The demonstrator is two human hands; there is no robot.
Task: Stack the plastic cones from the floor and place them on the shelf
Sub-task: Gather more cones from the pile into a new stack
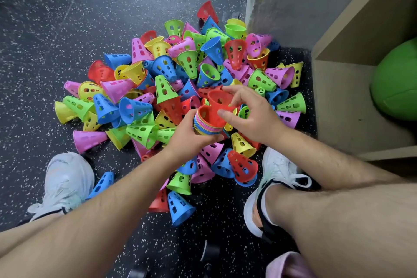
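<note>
Plastic cones (165, 88) lie heaped on the speckled floor (45, 29).
Left hand (191, 140) grips a nested stack (206, 127); right hand (252, 117) pinches a red cone (220, 99) at its top.

A single head-worn camera looks steeply down, close over the floor (67, 18) between the person's feet.

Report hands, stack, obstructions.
Left hand grips the nested stack. Right hand pinches a red cone at its top. Loose cones heaped on floor; nothing blocks the hands.
</note>
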